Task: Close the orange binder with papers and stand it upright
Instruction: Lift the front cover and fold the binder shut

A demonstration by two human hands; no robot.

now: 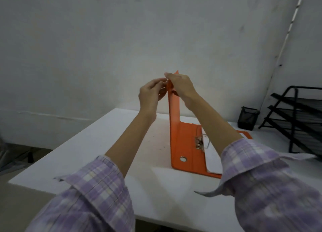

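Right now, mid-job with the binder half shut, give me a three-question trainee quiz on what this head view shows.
1. True or false: the front cover of the orange binder is raised roughly upright.
2. Which hands hold the cover's top edge? A) left hand only B) right hand only C) both
3. Fill in: the papers lie on the binder's ___ cover, beside the metal lever clip.

Key:
1. True.
2. C; each hand has a grip at the top edge.
3. Back; it lies flat on the white table, so the binder is not yet closed.
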